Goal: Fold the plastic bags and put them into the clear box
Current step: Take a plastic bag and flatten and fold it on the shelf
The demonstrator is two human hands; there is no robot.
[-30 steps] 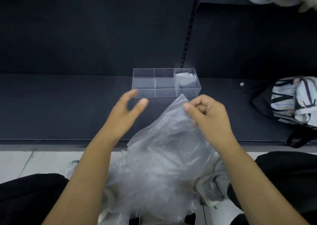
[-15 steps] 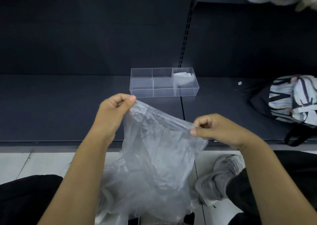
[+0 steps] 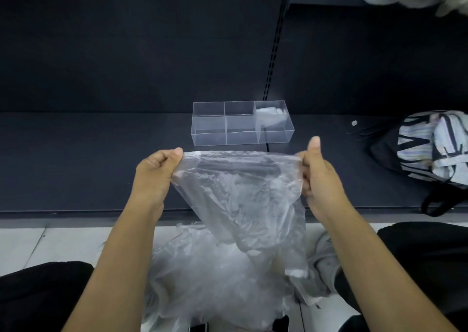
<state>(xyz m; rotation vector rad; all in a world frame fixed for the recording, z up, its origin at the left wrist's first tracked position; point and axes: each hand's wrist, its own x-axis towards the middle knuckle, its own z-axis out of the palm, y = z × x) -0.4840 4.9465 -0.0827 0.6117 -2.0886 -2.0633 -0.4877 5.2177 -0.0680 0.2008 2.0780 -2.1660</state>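
A clear plastic bag [image 3: 243, 195] hangs stretched between my two hands above the front edge of the dark shelf. My left hand [image 3: 155, 173] pinches its upper left corner with curled fingers. My right hand [image 3: 315, 172] grips the upper right corner, thumb pointing up. Just behind the bag stands the clear box [image 3: 241, 122] with several compartments. A folded bag [image 3: 269, 116] lies in its right compartment. A heap of more crumpled plastic bags [image 3: 215, 281] lies on the floor between my legs.
The box stands on a dark shelf [image 3: 88, 159] with a dark back wall. A striped black-and-white bag [image 3: 430, 149] sits on the shelf at the right. My grey shoe [image 3: 324, 263] and dark trousers are below, on a white tiled floor.
My left hand has taken hold of the bag's left corner. Both hands moved apart and up, pulling the top edge taut and level.
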